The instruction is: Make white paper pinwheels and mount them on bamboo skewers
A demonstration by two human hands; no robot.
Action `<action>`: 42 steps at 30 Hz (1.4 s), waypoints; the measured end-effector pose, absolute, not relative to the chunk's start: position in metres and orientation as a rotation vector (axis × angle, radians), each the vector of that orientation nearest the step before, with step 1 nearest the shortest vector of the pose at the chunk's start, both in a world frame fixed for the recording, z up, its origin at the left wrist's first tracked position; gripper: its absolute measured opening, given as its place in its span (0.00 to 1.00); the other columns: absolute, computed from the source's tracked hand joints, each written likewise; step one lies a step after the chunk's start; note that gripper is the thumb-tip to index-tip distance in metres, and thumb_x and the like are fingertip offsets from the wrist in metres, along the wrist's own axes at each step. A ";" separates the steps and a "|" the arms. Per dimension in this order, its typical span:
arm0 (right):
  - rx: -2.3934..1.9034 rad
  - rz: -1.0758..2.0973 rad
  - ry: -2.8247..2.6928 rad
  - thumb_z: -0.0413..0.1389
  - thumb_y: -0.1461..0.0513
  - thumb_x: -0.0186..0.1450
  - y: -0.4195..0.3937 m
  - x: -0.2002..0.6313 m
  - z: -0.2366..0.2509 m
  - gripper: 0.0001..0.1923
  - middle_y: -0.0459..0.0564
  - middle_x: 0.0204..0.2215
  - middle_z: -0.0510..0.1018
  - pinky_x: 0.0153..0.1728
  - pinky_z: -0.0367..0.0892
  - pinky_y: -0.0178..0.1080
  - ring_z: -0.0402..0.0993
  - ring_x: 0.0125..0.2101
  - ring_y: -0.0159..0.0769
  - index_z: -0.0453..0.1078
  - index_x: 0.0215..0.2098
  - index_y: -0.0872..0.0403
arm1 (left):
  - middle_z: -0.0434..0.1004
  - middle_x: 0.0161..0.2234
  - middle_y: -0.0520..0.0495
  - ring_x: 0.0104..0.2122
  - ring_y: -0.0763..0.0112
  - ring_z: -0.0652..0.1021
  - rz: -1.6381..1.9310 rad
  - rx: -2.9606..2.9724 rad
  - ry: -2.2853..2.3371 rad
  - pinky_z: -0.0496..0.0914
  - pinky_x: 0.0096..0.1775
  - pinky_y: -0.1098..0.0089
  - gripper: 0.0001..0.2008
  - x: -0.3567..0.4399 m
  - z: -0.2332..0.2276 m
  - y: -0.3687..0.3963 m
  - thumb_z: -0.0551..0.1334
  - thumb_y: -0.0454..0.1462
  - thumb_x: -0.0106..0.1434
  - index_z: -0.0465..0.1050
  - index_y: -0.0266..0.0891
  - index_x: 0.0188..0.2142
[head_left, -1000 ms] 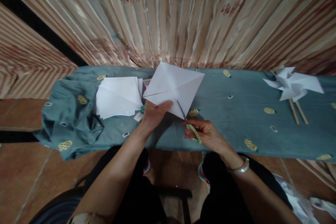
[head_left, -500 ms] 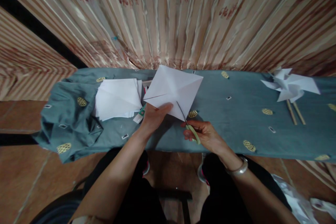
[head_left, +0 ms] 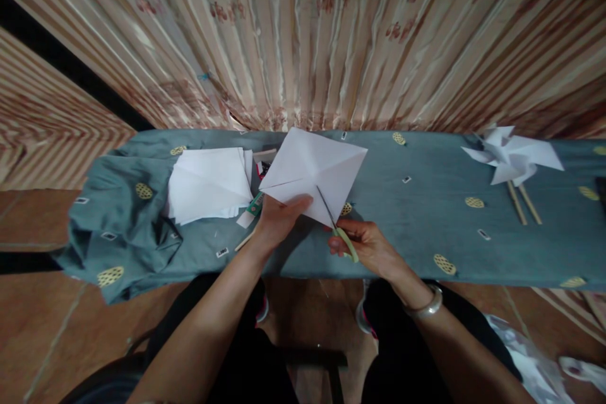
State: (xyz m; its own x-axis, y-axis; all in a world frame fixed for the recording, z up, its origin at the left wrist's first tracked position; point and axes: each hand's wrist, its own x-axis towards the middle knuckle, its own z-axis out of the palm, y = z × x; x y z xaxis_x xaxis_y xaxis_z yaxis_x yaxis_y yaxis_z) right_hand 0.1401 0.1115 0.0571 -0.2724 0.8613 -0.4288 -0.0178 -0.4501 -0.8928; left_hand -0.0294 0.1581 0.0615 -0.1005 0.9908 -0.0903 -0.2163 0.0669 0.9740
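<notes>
Holding a creased white sheet (head_left: 315, 161) in the left hand (head_left: 278, 219), with the thumb on top and a straight slit running in from the left corner; gripping green-handled scissors (head_left: 348, 245) in the right hand (head_left: 372, 246), with a dark blade lying over the sheet from the near corner toward the middle; wearing a silver bracelet (head_left: 430, 305) on the right wrist; facing a cloth-draped worktop (head_left: 421, 214) printed with yellow pineapples, with a stack of white paper (head_left: 211, 183) and a small green-and-white box (head_left: 254, 204) left of the sheet, and white paper pinwheels (head_left: 514, 161) over two sticks (head_left: 517, 203) well off to the right; facing, beyond it, a pleated curtain (head_left: 312, 38).
</notes>
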 end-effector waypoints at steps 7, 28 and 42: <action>-1.351 1.805 -1.086 0.69 0.46 0.42 0.112 0.139 0.061 0.24 0.41 0.17 0.73 0.20 0.64 0.32 0.66 0.18 0.27 0.72 0.26 0.54 | 0.81 0.35 0.43 0.34 0.62 0.79 1.294 0.966 1.207 0.76 0.38 0.62 0.16 -0.030 0.062 0.158 0.69 0.36 0.44 0.74 0.38 0.35; -1.350 1.788 -1.211 0.69 0.50 0.47 0.114 0.145 0.061 0.30 0.40 0.18 0.73 0.22 0.63 0.32 0.69 0.20 0.30 0.72 0.46 0.53 | 0.81 0.37 0.43 0.36 0.62 0.79 1.258 0.954 1.161 0.75 0.41 0.63 0.18 -0.031 0.057 0.153 0.69 0.35 0.47 0.74 0.37 0.39; -1.354 1.824 -1.116 0.70 0.52 0.45 0.114 0.142 0.059 0.32 0.39 0.17 0.73 0.21 0.62 0.32 0.68 0.19 0.29 0.72 0.47 0.53 | 0.80 0.42 0.42 0.40 0.63 0.79 1.241 0.958 1.176 0.73 0.44 0.64 0.21 -0.030 0.057 0.151 0.69 0.34 0.47 0.74 0.36 0.43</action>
